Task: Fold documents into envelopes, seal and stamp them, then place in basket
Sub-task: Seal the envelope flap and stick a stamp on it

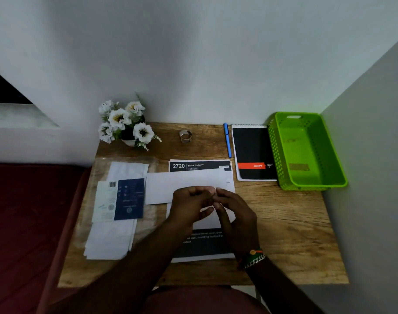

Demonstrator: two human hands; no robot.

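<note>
A white envelope (168, 188) lies flat in the middle of the wooden desk (284, 223), on top of a printed sheet headed "2720 DESK / STUDY" (200, 165). My left hand (189, 207) and my right hand (235, 214) hover together just over the envelope's near edge. Their curled fingertips meet, and whether something small is pinched between them cannot be made out. A green plastic basket (281, 155) stands at the desk's back right corner, with nothing visible inside.
A stack of white envelopes (109, 241) and a blue printed packet (128, 198) lie on the left. Along the back stand a flower pot (125, 125), a tape roll (185, 135), a blue pen (227, 139) and a black notepad (252, 152). Walls close in behind and on the right.
</note>
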